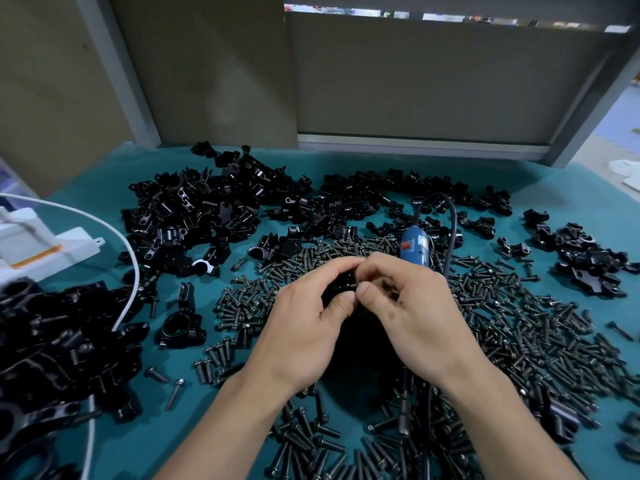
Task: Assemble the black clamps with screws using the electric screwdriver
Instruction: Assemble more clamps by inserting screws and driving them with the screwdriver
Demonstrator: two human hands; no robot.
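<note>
The blue electric screwdriver [414, 249] lies on the green table cover [194, 420], in the middle of a big spread of dark screws [519, 323]. Its black cord [450, 216] loops out from its far end. Its near end runs under the right wrist.

Just in front of the screwdriver, two hands meet. The left hand [304, 327] has its fingers curled round a small black clamp [341, 284] and holds it up. The right hand [415, 313] pinches at the same clamp with its thumb and fingertips. I cannot tell if there is a screw between those fingers.

Behind the screwdriver and to its left sits a big heap of loose clamp parts [194, 209]. A smaller heap [585, 254] lies to its right. Far to its left, near the table edge, is a pile of bigger black pieces [52, 341]. One ring-shaped clamp [181, 329] lies alone on the cover between that pile and the screws. A white cable [128, 258] curves past there, coming from a white box [41, 244] on the far left.
</note>
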